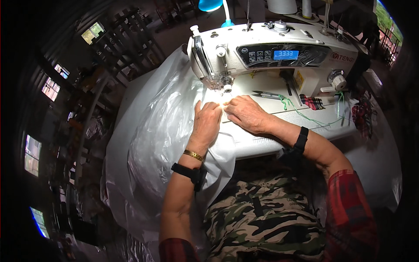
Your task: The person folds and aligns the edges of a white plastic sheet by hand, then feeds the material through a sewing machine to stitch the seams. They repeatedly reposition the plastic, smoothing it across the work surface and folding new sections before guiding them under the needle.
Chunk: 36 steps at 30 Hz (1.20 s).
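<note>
Altogether two hands point(207, 124) point(248, 115) at one sewing machine point(262, 38), two black wristbands point(184, 171) point(301, 139).

Sewing-machine head point(208, 65) close before the hands point(207, 124) point(248, 112), bare bed point(258, 83) to its right

The sewing machine point(266, 39) has a smooth, glossy casing, its control panel point(262, 56) shiny dark plastic. The sheet point(159, 124) looks like crinkled, glossy plastic. The bracelet point(193, 154) is shiny metal; the camouflage garment point(266, 214), matt cloth.

Head-worn fisheye — faces down from above, near.
</note>
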Each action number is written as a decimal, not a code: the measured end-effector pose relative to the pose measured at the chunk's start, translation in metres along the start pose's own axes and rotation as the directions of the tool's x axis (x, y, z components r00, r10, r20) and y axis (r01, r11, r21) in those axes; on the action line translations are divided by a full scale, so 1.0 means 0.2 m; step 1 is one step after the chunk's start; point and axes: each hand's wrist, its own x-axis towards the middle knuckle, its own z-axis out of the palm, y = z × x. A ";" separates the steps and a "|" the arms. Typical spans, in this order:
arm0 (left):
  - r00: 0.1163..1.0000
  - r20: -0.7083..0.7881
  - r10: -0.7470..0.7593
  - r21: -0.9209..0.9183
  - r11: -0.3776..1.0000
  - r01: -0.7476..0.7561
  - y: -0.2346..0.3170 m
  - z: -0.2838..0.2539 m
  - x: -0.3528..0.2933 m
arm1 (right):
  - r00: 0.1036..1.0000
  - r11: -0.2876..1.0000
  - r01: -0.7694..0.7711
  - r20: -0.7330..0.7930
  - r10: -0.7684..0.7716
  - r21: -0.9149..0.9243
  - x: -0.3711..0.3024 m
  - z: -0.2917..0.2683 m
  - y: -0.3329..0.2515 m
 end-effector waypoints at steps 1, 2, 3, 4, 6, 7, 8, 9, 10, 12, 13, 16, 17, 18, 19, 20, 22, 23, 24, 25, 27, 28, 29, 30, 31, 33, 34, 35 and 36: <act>0.999 0.001 0.038 0.018 0.999 -0.038 -0.02 0.00 -0.01 | 0.998 1.000 -0.027 0.054 0.027 -0.007 0.00 -0.01 -0.01; 0.999 -0.001 0.037 0.019 0.999 -0.037 -0.04 0.01 0.00 | 0.993 0.998 -0.054 0.107 0.055 -0.015 0.01 -0.03 -0.02; 0.999 0.039 0.001 0.033 0.999 -0.002 -0.06 0.01 0.01 | 0.993 0.999 -0.052 0.110 0.053 -0.015 0.01 -0.02 -0.03; 0.996 0.077 -0.035 0.049 0.998 0.031 -0.07 0.01 0.02 | 0.994 0.999 -0.048 0.099 0.049 -0.013 0.00 -0.02 -0.03; 0.998 0.054 -0.042 0.046 0.998 0.039 -0.12 0.02 0.04 | 0.995 0.999 -0.036 0.092 0.037 -0.012 0.00 -0.02 -0.03; 0.996 0.037 -0.080 0.038 0.996 0.078 -0.15 0.02 0.05 | 0.998 0.999 -0.036 0.061 0.034 0.033 -0.01 -0.02 -0.03; 0.993 0.021 -0.118 0.030 0.993 0.117 -0.17 0.03 0.05 | 0.999 0.996 -0.035 0.030 0.032 0.079 -0.01 -0.01 -0.03; 0.995 0.020 -0.100 0.065 0.993 0.099 -0.19 0.03 0.04 | 0.999 0.996 -0.025 0.033 0.022 0.080 -0.01 -0.02 -0.02; 0.994 0.015 -0.108 0.070 0.992 0.107 -0.21 0.04 0.03 | 0.994 0.994 -0.102 -0.042 0.104 0.038 -0.02 -0.02 -0.01; 0.987 -0.069 -0.142 0.100 0.984 0.148 -0.24 0.06 0.02 | 0.955 0.964 -0.247 -0.190 0.226 -0.093 -0.04 -0.05 0.02; 0.986 -0.074 -0.150 0.105 0.982 0.157 -0.25 0.05 0.02 | 0.923 0.917 -0.367 -0.185 0.338 -0.158 -0.05 -0.08 0.03; 0.966 -0.111 -0.235 0.112 0.963 0.247 -0.27 0.04 0.00 | 0.841 0.758 -0.541 -0.259 0.475 -0.364 -0.10 -0.14 0.07; 0.950 -0.141 -0.280 0.121 0.947 0.297 -0.27 0.03 -0.03 | 0.805 0.638 -0.593 -0.335 0.490 -0.492 -0.11 -0.14 0.08; 0.931 -0.172 -0.321 0.125 0.931 0.344 -0.28 0.02 -0.05 | 0.803 0.636 -0.595 -0.336 0.492 -0.491 -0.13 -0.14 0.08; 0.910 -0.169 -0.379 0.119 0.908 0.401 -0.28 0.02 -0.07 | 0.781 0.608 -0.623 -0.349 0.518 -0.493 -0.14 -0.14 0.09; 0.911 -0.167 -0.377 0.119 0.909 0.398 -0.29 0.01 -0.08 | 0.758 0.578 -0.649 -0.362 0.543 -0.494 -0.15 -0.14 0.09; 0.913 -0.189 -0.362 0.077 0.921 0.381 -0.27 -0.01 -0.10 | 0.745 0.595 -0.663 -0.322 0.584 -0.454 -0.15 -0.16 0.07; 0.915 -0.186 -0.358 0.075 0.923 0.376 -0.26 -0.01 -0.12 | 0.779 0.624 -0.619 -0.266 0.568 -0.477 -0.14 -0.14 0.10; 0.911 -0.181 -0.372 0.032 0.923 0.383 -0.24 -0.04 -0.13 | 0.808 0.653 -0.573 -0.208 0.551 -0.495 -0.13 -0.12 0.09; 0.906 -0.177 -0.385 -0.012 0.921 0.389 -0.22 -0.05 -0.14 | 0.876 0.657 -0.475 -0.242 0.417 -0.585 -0.14 -0.11 0.08; 0.910 -0.195 -0.367 -0.037 0.930 0.367 -0.21 -0.05 -0.15 | 0.912 0.665 -0.394 -0.179 0.369 -0.634 -0.12 -0.08 0.05; 0.910 -0.218 -0.353 -0.061 0.935 0.348 -0.20 -0.06 -0.15 | 0.942 0.670 -0.304 -0.109 0.316 -0.677 -0.10 -0.07 0.02; 0.912 -0.218 -0.349 -0.064 0.937 0.343 -0.20 -0.05 -0.15 | 0.963 0.757 -0.241 -0.053 0.264 -0.607 -0.09 -0.06 0.01; 0.911 -0.245 -0.332 -0.070 0.943 0.325 -0.19 -0.06 -0.14 | 0.963 0.756 -0.243 -0.056 0.264 -0.608 -0.06 -0.06 -0.03; 0.909 -0.272 -0.315 -0.076 0.949 0.306 -0.19 -0.06 -0.14 | 0.975 0.885 -0.224 -0.086 0.206 -0.409 -0.05 -0.06 -0.08; 0.910 -0.274 -0.310 -0.093 0.951 0.296 -0.19 -0.08 -0.14 | 0.955 0.962 -0.264 -0.160 0.251 -0.067 -0.01 -0.02 -0.12; 0.908 -0.276 -0.316 -0.103 0.949 0.299 -0.19 -0.08 -0.14 | 0.942 0.942 -0.320 -0.137 0.305 -0.104 0.03 0.01 -0.14; 0.909 -0.274 -0.314 -0.108 0.949 0.295 -0.18 -0.07 -0.14 | 0.934 0.929 -0.351 -0.114 0.338 -0.122 0.04 0.02 -0.15; 0.907 -0.289 -0.305 -0.111 0.952 0.285 -0.19 -0.07 -0.14 | 0.927 0.917 -0.374 -0.092 0.364 -0.138 0.06 0.02 -0.17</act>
